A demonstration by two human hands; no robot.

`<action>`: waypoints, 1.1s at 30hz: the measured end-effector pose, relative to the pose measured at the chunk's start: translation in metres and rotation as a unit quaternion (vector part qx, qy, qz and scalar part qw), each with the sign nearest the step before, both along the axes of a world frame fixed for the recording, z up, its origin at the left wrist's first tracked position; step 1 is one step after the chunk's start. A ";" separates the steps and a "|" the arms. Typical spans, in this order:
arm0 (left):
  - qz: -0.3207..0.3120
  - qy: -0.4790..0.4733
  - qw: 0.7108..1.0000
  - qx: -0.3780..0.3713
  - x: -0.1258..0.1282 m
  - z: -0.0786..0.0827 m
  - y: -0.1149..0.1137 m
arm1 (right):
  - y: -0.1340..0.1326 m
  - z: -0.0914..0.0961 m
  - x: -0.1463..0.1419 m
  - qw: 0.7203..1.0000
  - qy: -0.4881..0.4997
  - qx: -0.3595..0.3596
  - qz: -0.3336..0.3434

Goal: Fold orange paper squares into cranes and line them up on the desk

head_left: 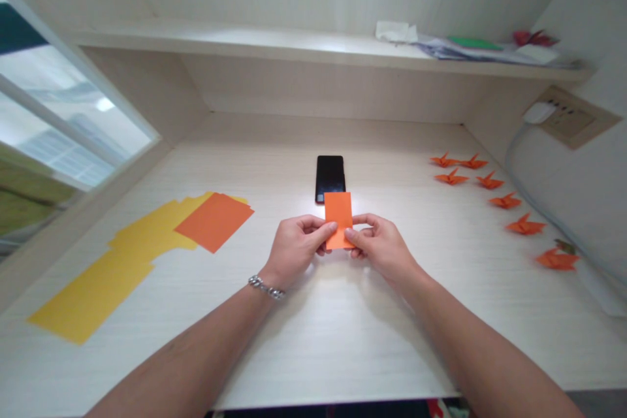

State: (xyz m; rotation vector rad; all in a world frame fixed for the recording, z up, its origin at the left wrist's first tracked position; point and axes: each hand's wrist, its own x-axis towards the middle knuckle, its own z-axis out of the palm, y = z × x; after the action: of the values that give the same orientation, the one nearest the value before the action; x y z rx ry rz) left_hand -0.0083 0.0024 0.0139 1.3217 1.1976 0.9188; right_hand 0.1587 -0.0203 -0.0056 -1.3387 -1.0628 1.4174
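Observation:
A folded orange paper [338,212] stands upright above the middle of the pale wooden desk [313,326]. My left hand [296,249] pinches its lower left edge, and a metal bracelet [266,288] circles that wrist. My right hand [379,247] pinches the lower right edge with thumb and forefinger. Just behind the paper a black phone [330,177] lies flat on the desk.
Loose orange sheets [214,221] lie on yellow sheets [117,268] at the left. Several folded orange paper cranes [525,226] curve along the right side. A shelf [313,46] above carries papers. A wall socket [568,119] with a white cable sits at right, a window at left.

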 end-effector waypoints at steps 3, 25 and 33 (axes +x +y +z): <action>0.020 -0.019 0.999 -0.021 -0.002 -0.002 0.003 | 0.000 0.004 0.005 0.996 -0.065 0.062 -0.007; -0.066 -0.042 0.996 0.041 0.000 0.001 -0.007 | -0.002 0.015 0.003 0.997 0.042 0.045 -0.036; -0.081 -0.040 0.996 -0.016 0.000 -0.003 -0.003 | -0.002 0.010 0.001 0.998 0.052 0.000 -0.040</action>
State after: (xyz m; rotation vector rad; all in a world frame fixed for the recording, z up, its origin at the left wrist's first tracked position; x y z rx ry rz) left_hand -0.0080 -0.0008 0.0106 1.3230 1.0227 0.8242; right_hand 0.1596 -0.0220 0.0049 -1.2790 -0.9312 1.4123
